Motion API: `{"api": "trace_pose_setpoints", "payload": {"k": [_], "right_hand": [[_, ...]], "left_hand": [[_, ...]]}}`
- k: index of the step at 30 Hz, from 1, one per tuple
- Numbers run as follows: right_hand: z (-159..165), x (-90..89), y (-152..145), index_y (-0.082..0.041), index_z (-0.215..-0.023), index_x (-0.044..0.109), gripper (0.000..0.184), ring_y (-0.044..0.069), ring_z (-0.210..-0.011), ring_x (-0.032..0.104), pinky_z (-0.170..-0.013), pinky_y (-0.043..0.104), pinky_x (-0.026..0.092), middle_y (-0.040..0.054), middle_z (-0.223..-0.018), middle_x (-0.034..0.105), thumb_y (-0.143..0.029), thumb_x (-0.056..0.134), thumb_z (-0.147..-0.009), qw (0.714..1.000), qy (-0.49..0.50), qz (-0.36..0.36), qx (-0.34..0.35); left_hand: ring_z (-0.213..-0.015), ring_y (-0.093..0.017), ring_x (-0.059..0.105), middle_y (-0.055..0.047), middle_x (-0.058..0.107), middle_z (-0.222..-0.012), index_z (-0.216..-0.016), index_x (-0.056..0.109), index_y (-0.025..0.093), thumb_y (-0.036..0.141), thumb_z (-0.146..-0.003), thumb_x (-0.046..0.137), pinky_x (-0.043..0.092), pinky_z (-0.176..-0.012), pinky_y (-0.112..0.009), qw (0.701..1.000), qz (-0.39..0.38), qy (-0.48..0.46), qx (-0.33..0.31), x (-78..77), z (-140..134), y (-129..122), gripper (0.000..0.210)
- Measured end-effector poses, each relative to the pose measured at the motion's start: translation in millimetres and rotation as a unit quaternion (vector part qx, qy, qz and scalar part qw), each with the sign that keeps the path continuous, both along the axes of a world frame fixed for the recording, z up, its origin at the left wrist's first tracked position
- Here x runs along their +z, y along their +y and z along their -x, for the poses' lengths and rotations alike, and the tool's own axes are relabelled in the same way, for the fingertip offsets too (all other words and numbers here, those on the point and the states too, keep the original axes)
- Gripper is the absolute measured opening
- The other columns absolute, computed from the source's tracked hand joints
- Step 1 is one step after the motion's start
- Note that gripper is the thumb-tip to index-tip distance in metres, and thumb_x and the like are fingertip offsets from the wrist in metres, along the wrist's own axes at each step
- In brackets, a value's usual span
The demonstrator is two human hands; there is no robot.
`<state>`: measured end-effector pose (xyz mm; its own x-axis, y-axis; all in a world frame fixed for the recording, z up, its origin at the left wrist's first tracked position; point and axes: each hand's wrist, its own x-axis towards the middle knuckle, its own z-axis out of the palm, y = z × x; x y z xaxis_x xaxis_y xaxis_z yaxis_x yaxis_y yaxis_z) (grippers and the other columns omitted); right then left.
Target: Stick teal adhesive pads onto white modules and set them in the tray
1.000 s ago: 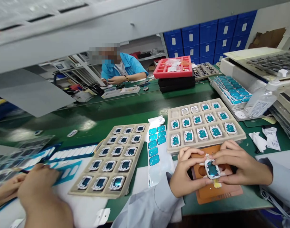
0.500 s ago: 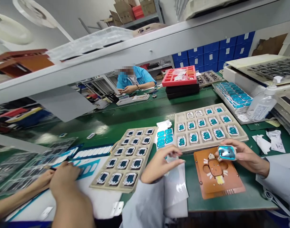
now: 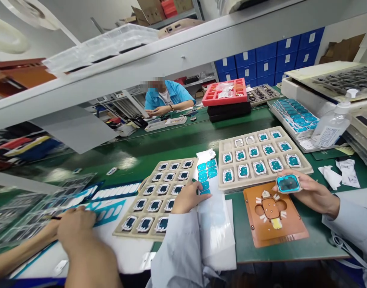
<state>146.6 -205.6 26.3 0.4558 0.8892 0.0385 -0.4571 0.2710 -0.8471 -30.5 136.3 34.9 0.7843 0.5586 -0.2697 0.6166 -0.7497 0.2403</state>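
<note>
In my right hand [image 3: 319, 195] is a small rounded-rectangle part with a teal border and dark glossy face [image 3: 288, 184], gripped at its right edge above an orange fixture plate [image 3: 261, 234]. My left hand [image 3: 187, 197] reaches over the lower end of a sheet of teal rounded stickers [image 3: 207, 174]. Its thumb and forefinger are apart, with nothing visible between them. Clear film [image 3: 217, 230] lies below the stickers. Behind the fixture, a beige tray [image 3: 305, 170] holds white-framed parts, most with teal faces. Left of the sheet, another beige tray [image 3: 119, 229] holds dark-faced parts.
At the left, another person's hands [image 3: 77, 224] work over a teal-and-white sheet. Across the green table sits a person in a blue shirt [image 3: 179, 96]. A pump bottle [image 3: 331, 126], crumpled white paper [image 3: 330, 177] and stacked trays stand right; a shelf beam [image 3: 183, 66] crosses above.
My left hand has moved left and up, from beside the fixture to the sticker sheet. The part in my right hand has tilted, its face now darker with less glare.
</note>
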Motion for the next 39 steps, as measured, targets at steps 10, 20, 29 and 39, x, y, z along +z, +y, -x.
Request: {"api": "trace_pose_setpoints", "payload": {"k": [10,20,29,39], "right_hand": [[-3.0,5.0,6.0,-0.019,-0.094,0.074,0.035,0.015,-0.06,0.047,-0.056,0.027,0.038,0.0086,-0.088,0.071,-0.044,0.078,-0.07,0.99,0.124,-0.015,-0.069],[-2.2,6.2,5.3,-0.019,-0.093,0.072,0.034,0.013,-0.054,0.041,-0.054,0.028,0.036,0.0088,-0.088,0.071,-0.045,0.076,-0.072,0.991,0.128,-0.016,-0.04],[-1.7,4.2,1.8,-0.019,-0.092,0.07,0.03,0.014,-0.054,0.044,-0.054,0.028,0.04,0.009,-0.087,0.072,-0.045,0.067,-0.077,0.995,0.093,0.015,-0.042],[7.2,6.3,1.3,-0.019,-0.114,0.07,0.032,0.012,-0.067,0.066,-0.062,0.021,0.054,0.011,-0.112,0.071,-0.024,0.072,-0.083,0.993,0.102,0.062,-0.015]], "left_hand": [[-0.084,-0.025,0.058,-0.008,0.054,-0.095,-0.084,0.06,0.019,0.059,-0.069,0.063,0.049,-0.079,-0.037,1.0,-0.007,-0.008,0.002,-7.2,-2.4,-0.9,0.042],[-0.086,-0.026,0.058,-0.007,0.054,-0.092,-0.074,0.058,0.019,0.057,-0.066,0.064,0.05,-0.083,-0.039,1.0,0.005,-0.024,0.007,-9.4,-1.3,1.5,0.039],[-0.084,-0.022,0.059,-0.006,0.057,-0.094,-0.087,0.063,0.019,0.049,-0.06,0.07,0.05,-0.079,-0.032,0.998,0.058,-0.011,-0.004,-0.5,5.4,6.3,0.042],[-0.087,-0.025,0.06,-0.008,0.057,-0.099,-0.083,0.059,0.019,0.053,-0.063,0.067,0.048,-0.08,-0.035,0.999,0.038,-0.004,0.03,-2.1,-1.2,-1.9,0.04]]}}
